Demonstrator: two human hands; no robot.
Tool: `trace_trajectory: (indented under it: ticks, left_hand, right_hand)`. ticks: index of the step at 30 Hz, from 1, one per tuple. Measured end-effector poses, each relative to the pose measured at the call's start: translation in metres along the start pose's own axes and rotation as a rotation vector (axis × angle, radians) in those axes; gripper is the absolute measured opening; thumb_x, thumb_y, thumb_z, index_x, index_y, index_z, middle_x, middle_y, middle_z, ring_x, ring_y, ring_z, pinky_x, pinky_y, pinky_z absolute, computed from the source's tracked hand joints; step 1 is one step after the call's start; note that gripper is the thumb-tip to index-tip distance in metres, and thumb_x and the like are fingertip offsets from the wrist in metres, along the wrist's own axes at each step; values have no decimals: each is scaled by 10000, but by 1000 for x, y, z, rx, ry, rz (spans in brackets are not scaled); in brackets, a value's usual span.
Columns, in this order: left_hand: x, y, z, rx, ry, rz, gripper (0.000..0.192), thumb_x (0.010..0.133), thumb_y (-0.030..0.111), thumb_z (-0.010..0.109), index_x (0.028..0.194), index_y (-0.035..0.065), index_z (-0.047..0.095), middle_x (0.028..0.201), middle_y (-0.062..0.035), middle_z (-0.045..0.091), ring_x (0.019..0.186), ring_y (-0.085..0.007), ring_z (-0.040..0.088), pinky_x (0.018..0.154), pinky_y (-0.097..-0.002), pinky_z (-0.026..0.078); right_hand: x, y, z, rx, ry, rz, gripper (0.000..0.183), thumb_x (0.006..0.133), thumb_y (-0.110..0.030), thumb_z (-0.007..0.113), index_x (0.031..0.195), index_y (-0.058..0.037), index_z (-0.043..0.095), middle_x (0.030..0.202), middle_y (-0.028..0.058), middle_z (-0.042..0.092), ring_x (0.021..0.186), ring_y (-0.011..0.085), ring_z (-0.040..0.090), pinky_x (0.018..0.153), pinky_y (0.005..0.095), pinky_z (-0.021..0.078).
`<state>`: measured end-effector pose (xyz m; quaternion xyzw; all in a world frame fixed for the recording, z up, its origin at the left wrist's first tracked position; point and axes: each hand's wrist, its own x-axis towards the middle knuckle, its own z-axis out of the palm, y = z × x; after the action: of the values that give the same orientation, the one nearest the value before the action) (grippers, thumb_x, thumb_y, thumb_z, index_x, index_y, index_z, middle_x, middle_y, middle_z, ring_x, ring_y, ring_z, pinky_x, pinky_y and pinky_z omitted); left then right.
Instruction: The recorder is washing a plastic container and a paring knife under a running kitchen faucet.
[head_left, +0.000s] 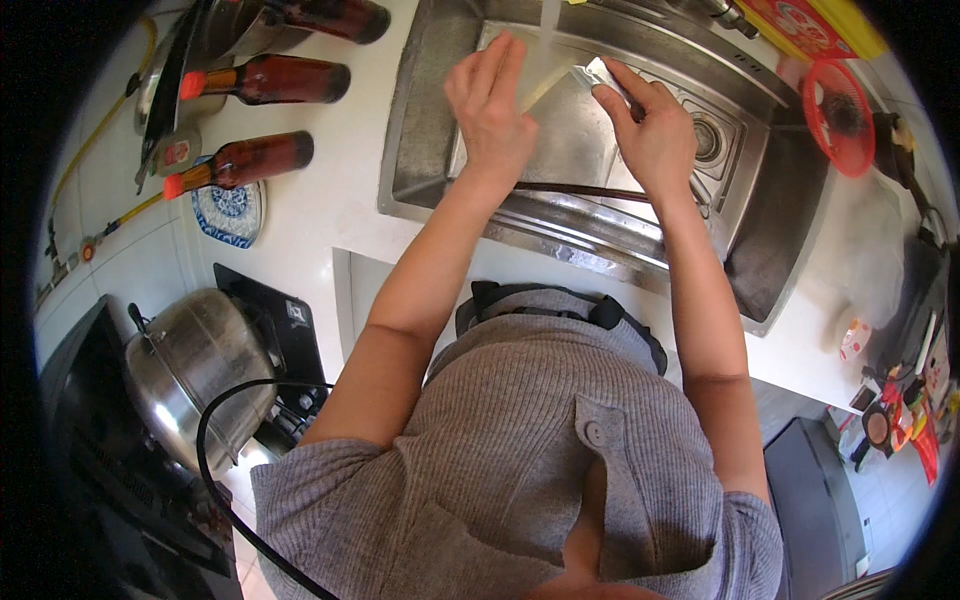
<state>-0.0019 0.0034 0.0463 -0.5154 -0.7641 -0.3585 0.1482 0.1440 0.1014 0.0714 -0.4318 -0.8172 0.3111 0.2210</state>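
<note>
My left hand (491, 112) is over the steel sink (431, 97), palm turned down, fingers extended close together; whether it grips anything is hidden. My right hand (652, 124) pinches a small shiny metal tool (600, 73) between thumb and fingers; its exact kind is unclear. A thin pale strip (546, 88) lies between the hands, one end close to my left hand. Water (550, 30) runs down into the sink beyond the hands. Below both wrists a dark thin rod (585, 190) spans part of the sink. The drain (706, 139) is right of my right hand.
Bottles with red caps (296, 79) lie or stand at the left, near a blue-and-white patterned dish (231, 206). A large steel pot (202, 367) is at lower left. A red plastic strainer (838, 118) and a clear plastic bag (874, 247) are at the right.
</note>
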Motion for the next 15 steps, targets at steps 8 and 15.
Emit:
trace_trajectory:
  ticks: [8,15]
  left_hand:
    - [1,-1,1,7,1,-7,548,605,-113,567,1140,-7,626,1257,-94,592,1099,-316,513,960,-406,363]
    - [3,2,2,28,-49,-25,560,586,-111,601,1137,-15,620,1251,-111,581,1095,-321,499,960,-423,352]
  right_hand:
    - [-4,-3,1,-80,27,-72,289,854,-377,658,1134,-308,684,728,35,583,592,240,609,523,370,480]
    - [-6,-11,-3,-133,-20,-86,303,860,-381,647,1155,-313,662,750,20,586,609,249,617,524,373,494]
